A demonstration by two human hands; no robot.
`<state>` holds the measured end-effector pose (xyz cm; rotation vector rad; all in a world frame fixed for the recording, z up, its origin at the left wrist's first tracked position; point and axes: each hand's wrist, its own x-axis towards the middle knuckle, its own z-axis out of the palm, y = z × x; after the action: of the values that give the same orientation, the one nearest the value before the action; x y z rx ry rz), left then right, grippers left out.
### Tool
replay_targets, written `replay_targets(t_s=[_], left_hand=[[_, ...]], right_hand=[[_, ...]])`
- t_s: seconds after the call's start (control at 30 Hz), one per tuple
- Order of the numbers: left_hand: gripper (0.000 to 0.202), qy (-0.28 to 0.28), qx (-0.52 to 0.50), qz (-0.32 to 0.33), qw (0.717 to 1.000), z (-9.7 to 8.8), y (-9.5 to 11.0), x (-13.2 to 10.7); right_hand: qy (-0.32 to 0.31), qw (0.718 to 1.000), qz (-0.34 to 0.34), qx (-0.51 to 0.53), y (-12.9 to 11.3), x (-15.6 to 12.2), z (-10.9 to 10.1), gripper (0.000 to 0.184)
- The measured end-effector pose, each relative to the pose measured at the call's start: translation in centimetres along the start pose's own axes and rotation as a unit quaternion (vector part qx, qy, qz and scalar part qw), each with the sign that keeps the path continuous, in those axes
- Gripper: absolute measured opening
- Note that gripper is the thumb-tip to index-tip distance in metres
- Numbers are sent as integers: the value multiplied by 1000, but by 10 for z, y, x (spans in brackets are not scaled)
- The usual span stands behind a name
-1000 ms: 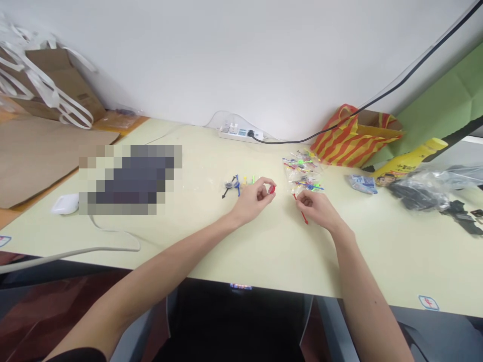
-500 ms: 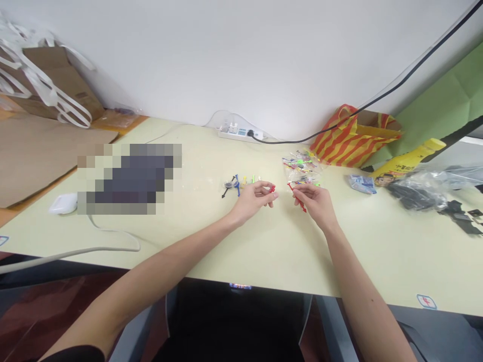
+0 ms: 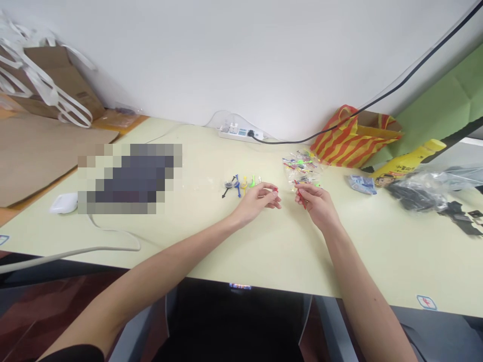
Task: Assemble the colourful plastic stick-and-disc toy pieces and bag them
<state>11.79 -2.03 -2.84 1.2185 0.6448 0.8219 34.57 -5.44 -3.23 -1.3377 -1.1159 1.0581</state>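
My left hand (image 3: 257,201) rests on the pale table (image 3: 234,236), fingers pinched on a small red plastic piece (image 3: 275,190). My right hand (image 3: 315,201) is closed on a thin red plastic stick (image 3: 301,195), a short gap from the left hand. Just behind my left hand lies a row of small finished pieces (image 3: 241,185) in black, blue, yellow and green. A clear bag of coloured plastic parts (image 3: 302,169) lies just beyond my right hand.
A white power strip (image 3: 241,133) with a black cable sits at the wall. A red-and-yellow striped bag (image 3: 352,138), a yellow bottle (image 3: 409,161), a blue packet (image 3: 362,184) and dark plastic-wrapped items (image 3: 426,193) lie at the right. A white case (image 3: 64,203) lies left.
My right hand has lifted the red stick off the table and brought it up toward the left hand. My left hand has turned the red piece slightly and barely shifted.
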Motion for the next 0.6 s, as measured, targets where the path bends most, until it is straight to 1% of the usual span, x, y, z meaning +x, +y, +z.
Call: replay_targets(t_s=[0.17,0.3,0.43,0.6], left_hand=[[43,-13,1,26,1000,0,-2,1],[39,-8,47,69,996,-1,-2,3],[35,-13,50,66,996,-2,-2,3],[33,-25,53,68,996,-3,-4,2]], right_hand=[[-10,999,8,45,-3,0,1,28],[-12,998,0,56,-7,-1,4,26],[-26,997,-2,66,-10,-4,8,30],[-59,995,-10,76,-14,-10,14,35]])
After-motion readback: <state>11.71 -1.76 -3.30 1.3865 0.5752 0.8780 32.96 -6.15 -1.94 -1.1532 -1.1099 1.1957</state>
